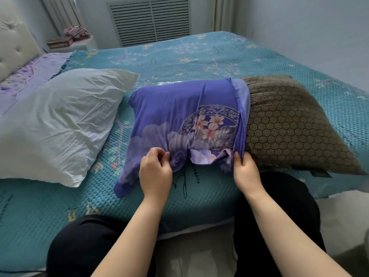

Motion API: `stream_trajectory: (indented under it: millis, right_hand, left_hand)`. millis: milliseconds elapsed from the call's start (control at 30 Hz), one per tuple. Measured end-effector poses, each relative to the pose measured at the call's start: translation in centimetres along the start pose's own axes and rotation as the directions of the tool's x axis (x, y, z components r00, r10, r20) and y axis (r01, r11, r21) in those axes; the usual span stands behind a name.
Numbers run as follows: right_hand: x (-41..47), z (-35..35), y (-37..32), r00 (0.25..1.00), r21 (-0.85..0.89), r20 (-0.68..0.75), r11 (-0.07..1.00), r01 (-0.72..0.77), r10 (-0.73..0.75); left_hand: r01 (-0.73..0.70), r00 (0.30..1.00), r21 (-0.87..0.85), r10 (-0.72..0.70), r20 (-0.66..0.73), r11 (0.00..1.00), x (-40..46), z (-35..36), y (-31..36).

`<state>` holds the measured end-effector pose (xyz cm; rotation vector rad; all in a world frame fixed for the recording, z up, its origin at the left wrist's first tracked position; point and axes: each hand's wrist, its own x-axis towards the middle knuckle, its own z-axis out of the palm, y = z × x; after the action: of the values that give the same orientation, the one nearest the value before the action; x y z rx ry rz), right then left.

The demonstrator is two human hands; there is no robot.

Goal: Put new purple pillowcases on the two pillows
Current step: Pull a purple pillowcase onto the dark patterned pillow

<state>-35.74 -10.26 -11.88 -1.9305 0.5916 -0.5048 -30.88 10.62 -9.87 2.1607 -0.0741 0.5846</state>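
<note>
A: Nearest the camera, what were the hands doing?

B: The person's left hand (155, 170) pinched a bunched fold of the thin purple floral-print pillowcase (179, 120) at its near edge. The right hand (246, 170) had its grip clenched on the pillowcase's open hem, at the near right corner.

A: And where did the pillow lie from that grip?

B: Directly to the right and a little farther off. The brown hexagon-patterned mesh pillow (289, 124) had its left end already under the hem, its long axis running left to right across the bed. The right hand was nearer the bare part, so drawing the hem rightward along that axis looked like the coming move.

A: Textures?

B: The pillowcase looked slack and smooth, wrinkling under the fingers; the brown pillow looked firm and coarse. Both sat on the teal waffle-textured bedspread (199, 62).

A: Farther away?

B: To the left lay a crumpled bare white pillow (65, 116), uncovered. Beyond it stood a pale tufted headboard (14, 45).
</note>
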Motion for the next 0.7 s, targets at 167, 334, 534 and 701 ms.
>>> stream_trajectory:
  millis: [167,334,534,701]
  right_hand:
    - [-0.4,-0.3,0.1,1.000,-0.021,0.011,0.999,0.027,-0.027]
    - [-0.5,-0.4,-0.1,0.999,-0.010,0.035,1.000,0.025,-0.025]
    - [-0.7,-0.2,-0.2,0.998,-0.001,0.044,0.999,0.047,-0.046]
    - [-0.7,1.0,-0.8,0.996,-0.028,0.062,0.998,0.065,-0.063]
  left_hand:
    - [0.229,0.966,-0.165,-0.245,-0.083,0.959,2.3,-0.3,-1.0]
    - [0.255,0.967,-0.012,-0.255,0.019,0.967,3.9,-0.2,-1.8]
    - [0.136,0.990,-0.001,-0.136,-0.030,0.991,3.4,-0.6,-1.2]
    - [0.125,0.992,-0.083,-0.122,0.042,0.989,1.7,1.1,1.3]
